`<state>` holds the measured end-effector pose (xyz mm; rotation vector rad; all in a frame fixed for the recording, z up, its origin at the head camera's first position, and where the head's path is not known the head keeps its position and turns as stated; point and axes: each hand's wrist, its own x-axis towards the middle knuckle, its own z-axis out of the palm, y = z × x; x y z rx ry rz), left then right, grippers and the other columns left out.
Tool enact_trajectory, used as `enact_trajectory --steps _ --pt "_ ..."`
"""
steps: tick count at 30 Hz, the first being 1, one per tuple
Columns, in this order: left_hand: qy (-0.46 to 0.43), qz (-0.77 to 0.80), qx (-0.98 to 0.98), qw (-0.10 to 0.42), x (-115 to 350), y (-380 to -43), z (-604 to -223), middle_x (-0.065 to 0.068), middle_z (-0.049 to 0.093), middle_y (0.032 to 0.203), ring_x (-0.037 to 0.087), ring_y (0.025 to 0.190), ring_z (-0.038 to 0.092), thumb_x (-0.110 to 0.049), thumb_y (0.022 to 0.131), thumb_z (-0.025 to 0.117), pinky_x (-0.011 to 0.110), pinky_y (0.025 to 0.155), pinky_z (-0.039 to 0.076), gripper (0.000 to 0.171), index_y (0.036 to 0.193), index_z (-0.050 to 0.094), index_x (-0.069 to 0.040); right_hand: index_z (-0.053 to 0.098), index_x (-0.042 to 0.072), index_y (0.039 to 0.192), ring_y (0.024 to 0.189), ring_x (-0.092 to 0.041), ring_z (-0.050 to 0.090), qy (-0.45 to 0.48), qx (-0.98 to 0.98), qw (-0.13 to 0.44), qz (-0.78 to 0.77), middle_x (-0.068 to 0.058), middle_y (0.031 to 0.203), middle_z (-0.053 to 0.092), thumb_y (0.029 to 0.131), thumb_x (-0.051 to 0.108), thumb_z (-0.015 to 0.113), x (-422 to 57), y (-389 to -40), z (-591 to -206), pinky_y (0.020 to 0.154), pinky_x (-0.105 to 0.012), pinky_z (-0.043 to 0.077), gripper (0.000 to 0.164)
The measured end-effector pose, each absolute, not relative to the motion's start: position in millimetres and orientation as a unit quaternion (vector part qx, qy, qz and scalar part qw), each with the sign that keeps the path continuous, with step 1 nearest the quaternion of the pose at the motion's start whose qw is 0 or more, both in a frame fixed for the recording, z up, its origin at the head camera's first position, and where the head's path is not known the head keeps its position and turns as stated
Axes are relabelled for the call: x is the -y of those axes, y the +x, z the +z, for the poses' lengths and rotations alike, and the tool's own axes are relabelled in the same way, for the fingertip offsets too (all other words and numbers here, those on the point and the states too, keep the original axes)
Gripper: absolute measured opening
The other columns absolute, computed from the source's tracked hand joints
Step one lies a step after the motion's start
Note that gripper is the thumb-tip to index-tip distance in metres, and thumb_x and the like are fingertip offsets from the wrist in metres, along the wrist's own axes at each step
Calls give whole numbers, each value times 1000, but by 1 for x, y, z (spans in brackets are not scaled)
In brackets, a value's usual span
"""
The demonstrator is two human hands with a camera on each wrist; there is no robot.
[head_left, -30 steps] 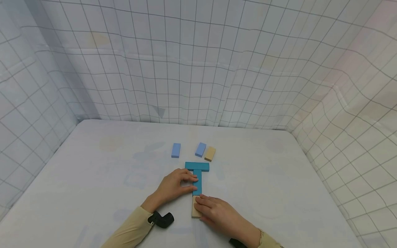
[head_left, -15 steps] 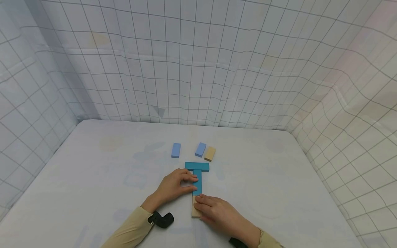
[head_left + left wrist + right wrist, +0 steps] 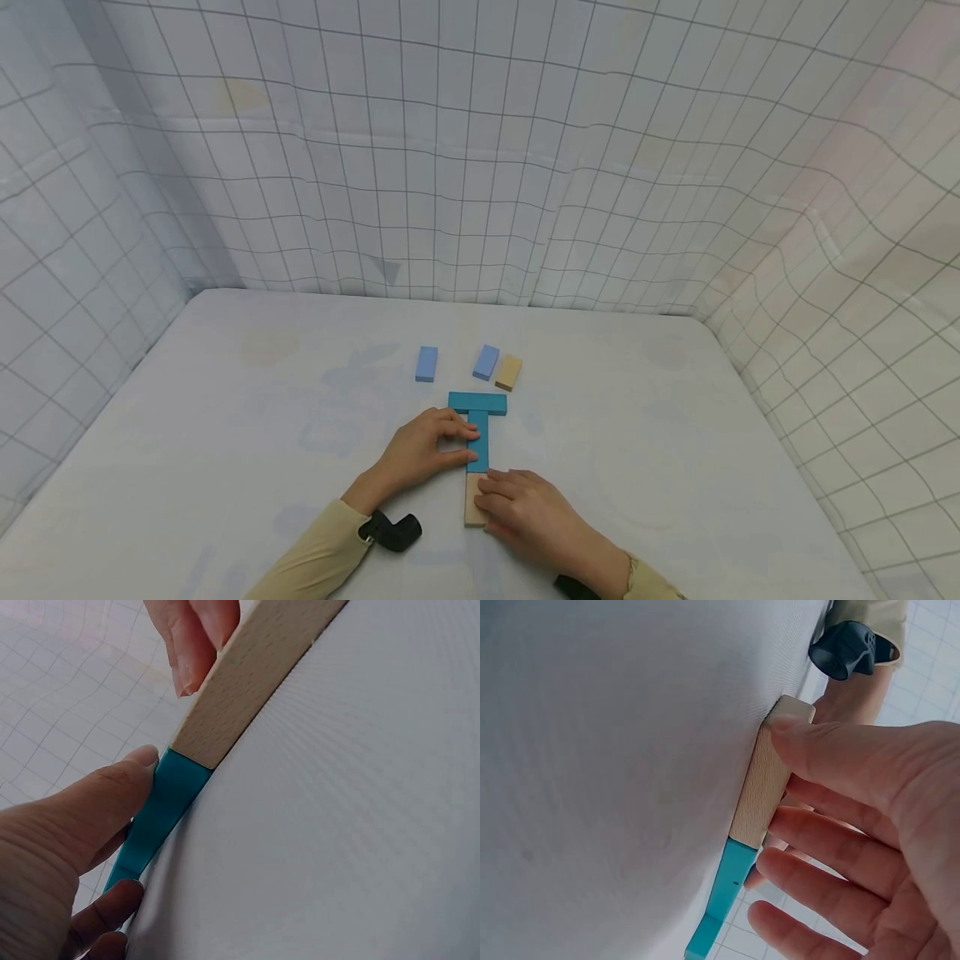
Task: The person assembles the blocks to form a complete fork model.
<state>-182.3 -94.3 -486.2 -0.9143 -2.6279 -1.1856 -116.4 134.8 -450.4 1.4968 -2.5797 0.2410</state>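
A teal block (image 3: 478,467) and a plain wooden block (image 3: 474,510) lie end to end on the table, forming a line. Crossing the far end is a second teal block (image 3: 477,402), so the three form a T. My left hand (image 3: 420,450) comes from the left, its thumb and fingertips resting spread along the lengthwise teal block. On the plain wooden block rests my right hand (image 3: 528,512), with the thumb (image 3: 802,742) near its close end and fingers loosely extended over it. Both palms are off the blocks.
Two light blue blocks (image 3: 426,364) and a tan block (image 3: 508,372) lie beyond the T, towards the back. A pale cloth (image 3: 262,400) covers the table. Grid-patterned curtains (image 3: 480,150) surround the back and sides. A black wrist device (image 3: 397,532) sits under my left wrist.
My right fingers have shifted slightly to the right on the wooden block, baring a little more of its top. The left hand and the blocks appear still.
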Motion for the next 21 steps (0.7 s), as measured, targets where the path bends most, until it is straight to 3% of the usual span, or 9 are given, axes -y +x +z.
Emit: enact_trajectory --steps 5,21 --pt "-303 -393 866 61 94 -182 -487 -16 62 111 13 114 52 -41 81 73 37 89 47 32 107 73 -22 73 14 101 112 -16 57 495 860 92 81 -2 113 67 82 24 77 -133 -116 -449 92 -32 45 22" --pt "-301 -391 868 55 94 -182 -485 -15 63 111 14 114 52 -40 81 74 37 90 46 32 108 73 -22 74 16 90 100 -12 62 495 855 126 86 1 103 69 77 20 80 -130 -115 -450 83 -28 48 15"
